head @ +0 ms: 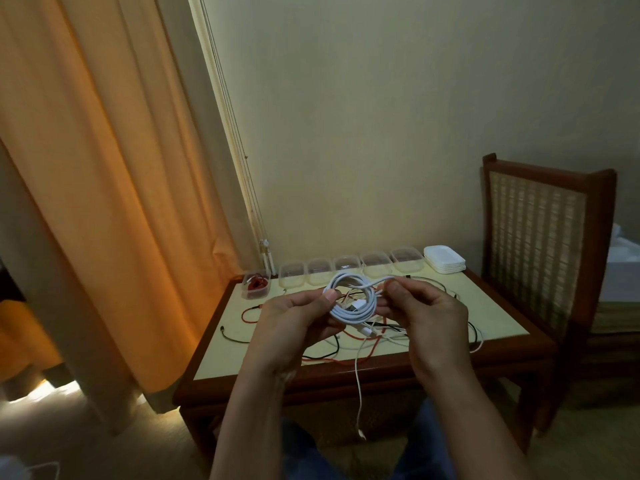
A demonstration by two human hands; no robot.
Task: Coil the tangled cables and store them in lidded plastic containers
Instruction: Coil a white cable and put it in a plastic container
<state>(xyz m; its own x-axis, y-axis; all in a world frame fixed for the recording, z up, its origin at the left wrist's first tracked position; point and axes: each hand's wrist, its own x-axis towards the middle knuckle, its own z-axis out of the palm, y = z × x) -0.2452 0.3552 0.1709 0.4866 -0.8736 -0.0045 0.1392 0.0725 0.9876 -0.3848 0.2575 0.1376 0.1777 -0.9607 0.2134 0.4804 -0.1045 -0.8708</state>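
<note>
bottom centre, nearest: a white lead (358,393) hangs off the front edge of the table (491,320), plug end dangling free; cannot tell whether it belongs to the coil above. mid-frame, both hands are raised over the table. left hand (298,317) is closed on the white cable coil (349,311), thumb pressed on its left rim, fingers behind. right hand (426,313) pinches the coil's free tail just right of the loops, fingertips narrow. judgement: the cable is light, limp and smooth-jacketed, with some spring; the loops would probably open if the left pinch eased. best hold is across all the turns at one spot on the rim, not on the plug ends, and the tail wants tucking or wrapping before release. below and behind the hands, the tangled cables (377,336), red, black and white, lie crossed on the tabletop; pulling one would likely drag the others. further back, one container (256,285) at the left holds a red cable, with no lid on it. beside it a row of empty containers (320,271), then a stack of white lids (444,263) at the right. a wooden chair (536,244) stands right of the table.
</note>
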